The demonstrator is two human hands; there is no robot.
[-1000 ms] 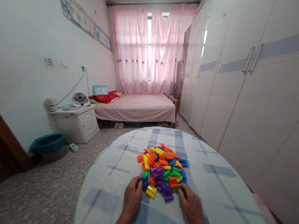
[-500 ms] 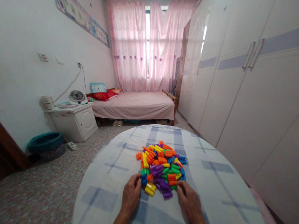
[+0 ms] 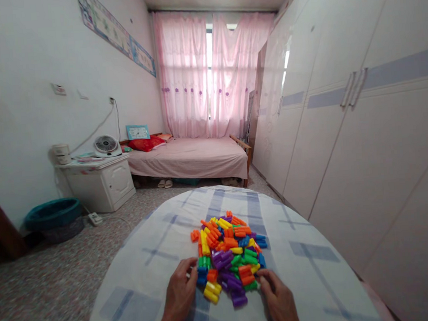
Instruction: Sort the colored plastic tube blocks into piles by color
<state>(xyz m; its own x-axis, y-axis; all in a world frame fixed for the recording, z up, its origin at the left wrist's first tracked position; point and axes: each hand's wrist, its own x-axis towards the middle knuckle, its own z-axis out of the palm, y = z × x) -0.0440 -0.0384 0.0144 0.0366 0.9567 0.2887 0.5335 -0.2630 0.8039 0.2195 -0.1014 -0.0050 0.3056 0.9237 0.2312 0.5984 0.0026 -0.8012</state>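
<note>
A heap of plastic building pieces shaped like joined tubes lies on the round table, in orange, yellow, green, blue and purple. At its near left edge my left hand rests beside a blue piece, fingers bent and thumb apart. Close to those fingertips are a yellow piece and a green piece. On the other side my right hand has its fingertips by an orange piece and a green piece. Nothing shows in either hand. A purple piece lies nearest to me, between the hands.
A checked blue-and-white cloth covers the table. Beyond stand a bed and a white cabinet bearing a fan. A teal-lined bin is on the floor at left. White wardrobes line the right.
My view has tilted up slightly, so the table and heap sit lower. Both hands stay at the sides of the heap, their fingers shifted a little. No piece has clearly moved.
</note>
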